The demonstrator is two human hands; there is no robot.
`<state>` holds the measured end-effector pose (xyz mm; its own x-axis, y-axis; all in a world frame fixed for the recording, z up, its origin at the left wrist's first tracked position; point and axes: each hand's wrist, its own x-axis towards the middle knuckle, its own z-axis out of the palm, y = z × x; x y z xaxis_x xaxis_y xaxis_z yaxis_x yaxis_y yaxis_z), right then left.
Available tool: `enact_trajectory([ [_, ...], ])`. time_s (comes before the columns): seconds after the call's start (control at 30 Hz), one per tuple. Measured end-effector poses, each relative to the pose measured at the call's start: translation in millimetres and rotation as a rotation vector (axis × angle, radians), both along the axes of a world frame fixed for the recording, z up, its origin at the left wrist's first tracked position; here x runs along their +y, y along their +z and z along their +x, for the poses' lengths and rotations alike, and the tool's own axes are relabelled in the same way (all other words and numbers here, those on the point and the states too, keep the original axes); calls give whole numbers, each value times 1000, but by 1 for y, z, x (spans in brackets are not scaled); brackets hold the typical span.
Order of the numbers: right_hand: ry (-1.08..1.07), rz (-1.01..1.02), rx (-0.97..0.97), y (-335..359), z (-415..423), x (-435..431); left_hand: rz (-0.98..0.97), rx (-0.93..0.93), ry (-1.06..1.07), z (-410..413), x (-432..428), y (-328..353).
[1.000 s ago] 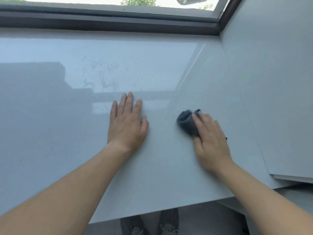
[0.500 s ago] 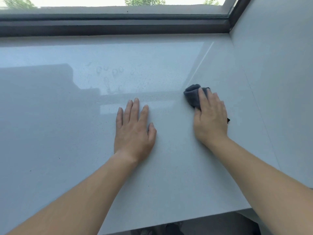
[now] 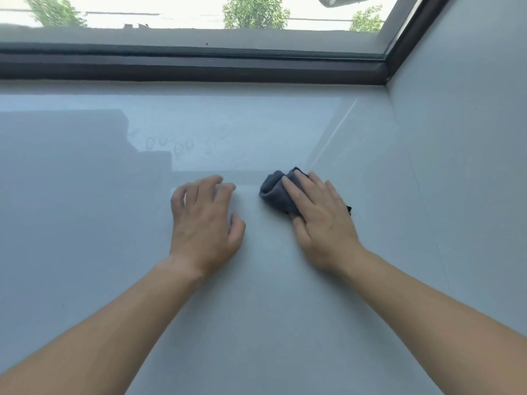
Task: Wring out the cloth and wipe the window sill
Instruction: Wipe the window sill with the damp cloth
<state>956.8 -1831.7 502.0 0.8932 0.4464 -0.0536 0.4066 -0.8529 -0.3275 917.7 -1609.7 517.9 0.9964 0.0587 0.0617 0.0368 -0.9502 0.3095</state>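
From my end I see the right grip [image 3: 322, 218] lying flat on the dark grey cloth [image 3: 275, 189], fingers straight and spread over it. It is an open press onto the pale, glossy window sill [image 3: 256, 323] rather than a grasp. The cloth is bunched up. Its folded front sticks out past the fingertips toward the window, and a small dark corner shows at the outer edge of the palm. It sits in the right half of the sill, near the side wall [image 3: 470, 166] but apart from it. The left grip [image 3: 204, 223] is just beside the cloth, holding nothing, with its fingers loosely bent and pointing down at the sill. I cannot tell whether they touch it. Beyond the left grip, a row of faint oval smudges [image 3: 179, 146] marks the gloss. The dark window frame [image 3: 199, 67] runs along the back of the sill, with trees [image 3: 255, 12] and part of a car [image 3: 342, 0] outside.
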Motion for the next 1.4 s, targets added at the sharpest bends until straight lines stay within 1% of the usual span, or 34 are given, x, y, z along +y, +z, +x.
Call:
enact_trajectory([
  [0.03, 21, 2, 1, -1, 13, -5, 3, -16, -7, 14, 1, -1],
  [0.07, -3, -5, -9, -3, 31, -10, 2, -16, -7, 29, 2, -2],
  [0.1, -67, -13, -20, -5, 50, -13, -5, 2, 4, 44, 2, -2],
  [0.17, -269, -7, -30, -6, 89, -15, -24, 68, 41, 67, 2, -6],
  [0.23, -427, -1, -44, -4, 107, -5, -13, 112, 63, 80, 1, -14],
  [0.27, -423, -2, -53, -4, 107, 3, 5, 119, 68, 82, 1, -17],
  [0.3, -352, 2, -52, -3, 101, 11, 19, 120, 72, 82, 0, -19],
  [0.4, -10, 14, -31, -1, 90, 11, 22, 105, 84, 81, 0, -17],
  [0.43, 39, 5, -36, -2, 100, 5, 23, 107, 87, 82, 0, -16],
  [0.47, 21, -6, -43, -4, 116, 0, 28, 113, 88, 82, 1, -15],
  [0.53, -161, -19, -64, -7, 149, -7, 28, 125, 82, 82, -1, -14],
  [0.6, -369, -36, -86, -7, 163, 6, 27, 131, 82, 81, -1, -14],
  [0.63, -408, -38, -96, -7, 162, 18, 27, 129, 86, 81, 0, -14],
  [0.67, -371, -27, -98, -8, 156, 32, 27, 125, 90, 82, 0, -13],
  [0.77, -23, -13, -73, -4, 149, 52, 20, 113, 100, 83, 0, -12],
  [0.8, 15, -26, -71, -3, 160, 51, 19, 112, 100, 83, 0, -12],
  [0.83, -24, -29, -77, -4, 174, 50, 20, 112, 98, 84, -1, -11],
  [0.93, -322, 18, -116, -6, 194, 63, 28, 112, 102, 85, -1, -12],
  [0.97, -341, 19, -136, -7, 190, 73, 31, 112, 102, 85, -1, -12],
  [1.0, -296, 25, -138, -8, 183, 81, 33, 111, 101, 85, -2, -12],
  [1.07, -105, 47, -127, -8, 172, 85, 36, 108, 105, 87, -2, -12],
  [1.1, -29, 46, -116, -5, 171, 78, 38, 110, 104, 87, -2, -12],
  [1.13, 2, 35, -105, -3, 174, 68, 41, 112, 101, 87, -2, -12],
  [1.17, -15, 21, -103, -3, 181, 55, 42, 113, 99, 87, -1, -12],
  [1.2, -76, 7, -104, -4, 190, 41, 44, 115, 96, 87, -1, -12],
  [1.3, -325, -5, -144, -3, 212, -11, 46, 130, 94, 86, -1, -11],
  [1.37, -457, -15, -166, -4, 208, -31, 46, 129, 91, 86, -2, -11],
  [1.4, -482, -24, -172, -6, 200, -33, 50, 130, 90, 86, -2, -11],
])
